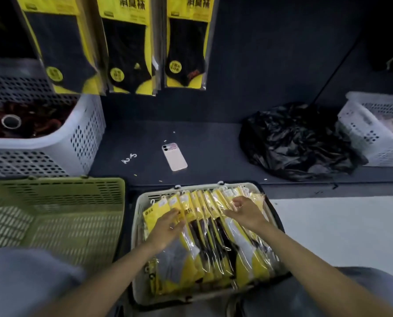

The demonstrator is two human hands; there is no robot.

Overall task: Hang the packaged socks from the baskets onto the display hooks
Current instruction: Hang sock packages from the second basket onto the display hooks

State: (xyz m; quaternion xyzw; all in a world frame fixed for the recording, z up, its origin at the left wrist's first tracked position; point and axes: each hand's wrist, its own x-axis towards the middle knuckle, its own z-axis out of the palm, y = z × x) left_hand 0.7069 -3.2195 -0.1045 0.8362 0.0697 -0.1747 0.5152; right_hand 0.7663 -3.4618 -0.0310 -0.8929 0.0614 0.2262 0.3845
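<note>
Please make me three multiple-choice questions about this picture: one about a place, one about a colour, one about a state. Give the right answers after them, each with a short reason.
1. Where does the phone lie?
A. on a hook
B. on the dark shelf, between the white basket at the left and the black bag
C. under a chair

2. What colour is the empty basket at the left?
A. red
B. green
C. blue

3. What is the left hand doing?
A. holding the phone
B. lifting a bottle
C. resting with straight fingers on the sock packs

Answers: 1 B, it lies flat on the shelf surface. 2 B, its slatted walls are olive green. 3 C, its fingers lie across the packs in the cream basket.
</note>
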